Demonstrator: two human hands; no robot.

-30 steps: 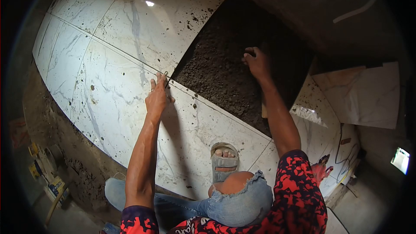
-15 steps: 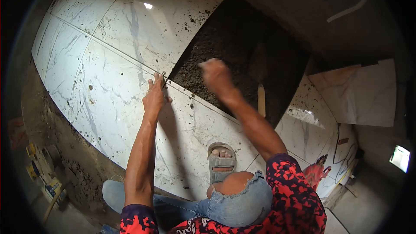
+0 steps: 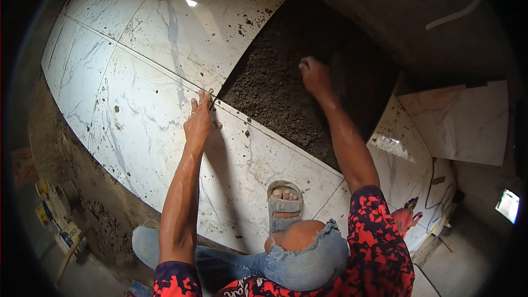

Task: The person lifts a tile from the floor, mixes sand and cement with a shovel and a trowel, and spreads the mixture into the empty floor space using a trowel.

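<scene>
My left hand (image 3: 199, 124) rests on a white marbled tile (image 3: 154, 110) with its fingers spread. Its fingertips lie beside a small bent metal piece (image 3: 211, 97) at the corner of the dark mortar bed (image 3: 275, 88). A thin string (image 3: 159, 66) runs along the tile joint to that corner. My right hand (image 3: 315, 76) is closed above the middle of the bed; what it holds, if anything, is lost in the dark.
A loose tile (image 3: 462, 121) leans at the right, near a dark wall. Cables (image 3: 437, 198) and a red item (image 3: 404, 219) lie lower right. Bags (image 3: 69, 236) are at lower left. My sandalled foot (image 3: 285, 206) stands on the tiles.
My right hand has moved right and a little up, over the bed. The trowel with a pale handle that lay there no longer shows. My left hand stays at the corner.
</scene>
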